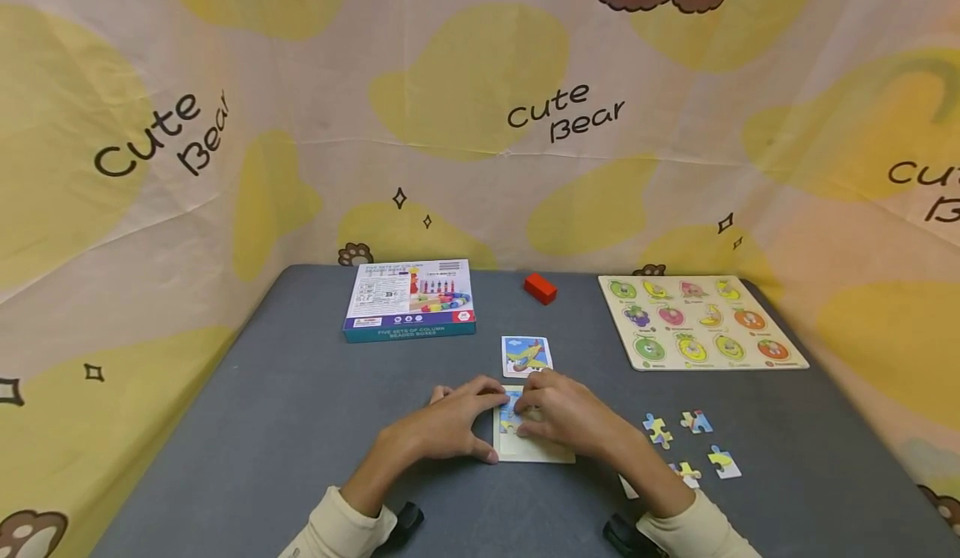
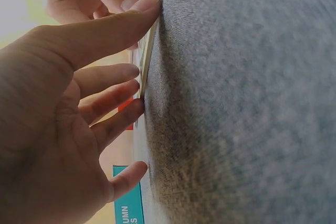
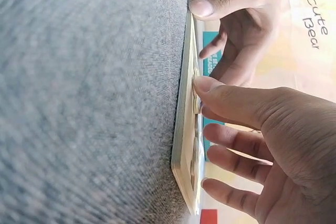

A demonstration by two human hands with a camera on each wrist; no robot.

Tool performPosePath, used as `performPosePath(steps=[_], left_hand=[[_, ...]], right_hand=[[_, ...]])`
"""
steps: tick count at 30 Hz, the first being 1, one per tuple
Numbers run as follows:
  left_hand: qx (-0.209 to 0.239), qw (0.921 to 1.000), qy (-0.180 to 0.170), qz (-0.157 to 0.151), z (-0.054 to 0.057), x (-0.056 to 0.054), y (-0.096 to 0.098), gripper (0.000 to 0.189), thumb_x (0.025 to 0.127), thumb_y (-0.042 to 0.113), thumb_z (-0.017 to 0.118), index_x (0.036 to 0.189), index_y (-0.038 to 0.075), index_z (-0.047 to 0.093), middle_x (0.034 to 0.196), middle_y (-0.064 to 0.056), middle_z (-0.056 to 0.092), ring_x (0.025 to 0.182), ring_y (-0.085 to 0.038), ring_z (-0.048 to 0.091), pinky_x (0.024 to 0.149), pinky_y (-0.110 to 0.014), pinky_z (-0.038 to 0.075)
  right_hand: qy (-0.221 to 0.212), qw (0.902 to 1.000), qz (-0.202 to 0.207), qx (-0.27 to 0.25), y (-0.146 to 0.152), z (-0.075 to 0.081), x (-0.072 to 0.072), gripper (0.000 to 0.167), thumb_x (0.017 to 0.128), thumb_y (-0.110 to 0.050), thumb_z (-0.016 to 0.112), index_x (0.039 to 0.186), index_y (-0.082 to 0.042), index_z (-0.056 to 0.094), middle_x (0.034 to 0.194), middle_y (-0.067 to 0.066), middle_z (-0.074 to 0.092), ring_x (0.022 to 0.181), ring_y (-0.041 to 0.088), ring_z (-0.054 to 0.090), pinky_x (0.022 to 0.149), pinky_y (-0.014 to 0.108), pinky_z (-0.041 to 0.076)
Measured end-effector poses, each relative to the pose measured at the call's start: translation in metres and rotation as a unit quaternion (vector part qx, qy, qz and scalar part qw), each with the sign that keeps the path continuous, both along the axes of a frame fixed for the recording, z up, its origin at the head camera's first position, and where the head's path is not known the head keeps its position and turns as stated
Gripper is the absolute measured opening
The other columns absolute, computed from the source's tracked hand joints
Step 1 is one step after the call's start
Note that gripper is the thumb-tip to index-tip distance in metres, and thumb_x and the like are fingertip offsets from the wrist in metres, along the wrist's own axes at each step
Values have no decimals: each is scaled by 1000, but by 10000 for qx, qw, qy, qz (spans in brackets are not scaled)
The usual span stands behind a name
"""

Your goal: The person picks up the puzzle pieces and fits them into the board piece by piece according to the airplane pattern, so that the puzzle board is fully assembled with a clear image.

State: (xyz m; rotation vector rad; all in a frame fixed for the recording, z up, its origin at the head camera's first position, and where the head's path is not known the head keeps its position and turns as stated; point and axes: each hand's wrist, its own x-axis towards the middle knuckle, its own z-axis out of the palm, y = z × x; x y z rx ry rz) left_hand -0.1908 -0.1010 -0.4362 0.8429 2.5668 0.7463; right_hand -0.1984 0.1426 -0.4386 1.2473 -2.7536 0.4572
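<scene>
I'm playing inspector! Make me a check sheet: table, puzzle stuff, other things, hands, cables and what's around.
Surface: gray tabletop.
Job's things: puzzle board, partly filled; picture card beyond it; loose puzzle pieces at right, some partly hidden by the arm.
Clutter: boxed bead set, red block, fruit board.
Hands: left hand touches the board's left edge; right hand touches a piece on it, pinching unclear.
Cables: nothing seen.
Surroundings: "Cute Bear" backdrop.

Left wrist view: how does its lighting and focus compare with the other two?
Left wrist: dim left hand, washed-out glare upper left, dark shadow on the soft-focus tabletop; right wrist: brighter right hand, tabletop blurred at left; head: fairly even light, loose puzzle pieces distinct.
</scene>
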Motion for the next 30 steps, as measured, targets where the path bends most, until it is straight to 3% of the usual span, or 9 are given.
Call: performPosePath(steps=[17, 30], left_hand=[[6, 10000, 57, 30, 1, 1, 0, 77, 86, 37, 89, 153, 14, 58, 153, 1, 50, 142, -19, 48, 107, -54, 30], [25, 10000, 25, 65, 1, 2, 1, 77, 85, 37, 89, 152, 15, 58, 150, 2, 52, 138, -19, 50, 104, -53, 31]], right_hand=[[28, 9996, -121, -247, -1, -1, 0, 15, 86, -24, 89, 99, -18, 86, 93, -6, 66, 90, 12, 61, 71, 29, 51], [-290, 9994, -190, -33, -4, 0, 1, 10, 89, -22, 87, 99, -22, 88, 94, -8, 69, 89, 9, 61, 72, 28, 51]])
